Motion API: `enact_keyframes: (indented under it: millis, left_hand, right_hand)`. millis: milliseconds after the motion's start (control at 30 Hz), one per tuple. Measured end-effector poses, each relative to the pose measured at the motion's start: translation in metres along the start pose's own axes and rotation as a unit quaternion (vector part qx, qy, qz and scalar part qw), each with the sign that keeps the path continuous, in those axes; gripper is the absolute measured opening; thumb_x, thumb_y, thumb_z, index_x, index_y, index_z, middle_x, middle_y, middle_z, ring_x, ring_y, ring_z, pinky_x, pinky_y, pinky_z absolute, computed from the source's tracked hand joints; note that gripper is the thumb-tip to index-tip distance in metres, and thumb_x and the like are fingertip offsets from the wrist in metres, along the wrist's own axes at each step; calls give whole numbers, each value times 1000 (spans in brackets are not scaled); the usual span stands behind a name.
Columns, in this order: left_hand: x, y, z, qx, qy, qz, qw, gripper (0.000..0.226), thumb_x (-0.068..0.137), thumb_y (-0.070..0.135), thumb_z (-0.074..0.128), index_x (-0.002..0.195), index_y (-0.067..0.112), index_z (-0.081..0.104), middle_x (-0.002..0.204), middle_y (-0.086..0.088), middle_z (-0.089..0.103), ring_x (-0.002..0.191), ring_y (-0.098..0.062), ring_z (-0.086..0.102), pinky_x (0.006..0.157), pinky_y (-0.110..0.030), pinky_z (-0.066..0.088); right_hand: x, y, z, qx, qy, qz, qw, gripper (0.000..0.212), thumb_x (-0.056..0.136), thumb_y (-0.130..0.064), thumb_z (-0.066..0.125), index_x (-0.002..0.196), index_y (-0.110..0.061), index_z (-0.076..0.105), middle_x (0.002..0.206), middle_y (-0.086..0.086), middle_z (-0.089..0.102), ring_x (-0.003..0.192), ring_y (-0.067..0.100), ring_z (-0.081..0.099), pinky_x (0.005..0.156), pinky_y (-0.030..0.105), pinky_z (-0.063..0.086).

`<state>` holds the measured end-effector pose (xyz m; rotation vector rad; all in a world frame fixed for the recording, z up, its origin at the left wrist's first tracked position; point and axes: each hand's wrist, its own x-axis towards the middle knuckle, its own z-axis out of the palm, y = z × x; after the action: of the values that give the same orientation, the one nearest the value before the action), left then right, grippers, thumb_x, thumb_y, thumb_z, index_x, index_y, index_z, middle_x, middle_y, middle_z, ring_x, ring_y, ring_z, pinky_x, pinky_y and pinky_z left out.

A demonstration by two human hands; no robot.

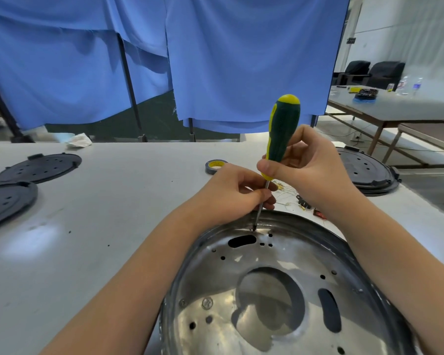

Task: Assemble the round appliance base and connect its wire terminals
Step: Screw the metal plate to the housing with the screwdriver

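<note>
A round shiny metal base (215,275) with a large centre opening, slots and small holes lies on the white table close to me. A green and yellow screwdriver (282,131) stands nearly upright, its tip on a screw (253,229) at the base's far rim. My right hand (310,162) grips the handle's lower part. My left hand (236,193) pinches the metal shaft just above the rim. Behind the hands lie loose wires with brass terminals (283,187) and a small black part (303,201).
Two black round plastic covers (40,167) (5,201) lie at the table's left, another stack (367,172) at the right. A tape roll (215,166) sits beyond my left hand. Blue cloth hangs behind the table; a second table (395,108) stands at the far right.
</note>
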<state>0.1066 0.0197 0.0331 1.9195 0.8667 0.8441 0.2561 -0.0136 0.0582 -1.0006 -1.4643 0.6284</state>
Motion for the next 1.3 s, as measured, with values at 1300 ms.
enact_keyframes:
  millis: [1300]
  left_hand:
    - [5,-37,-37,289,-72,-129,946,32,91,26,62,63,9,58,55,2,43,51,-9,38,57,-26,33]
  right_hand:
    - [18,62,-130,-347,-54,425,834,33,73,-24,79,87,1,64,60,9,71,48,17,68,47,24,53]
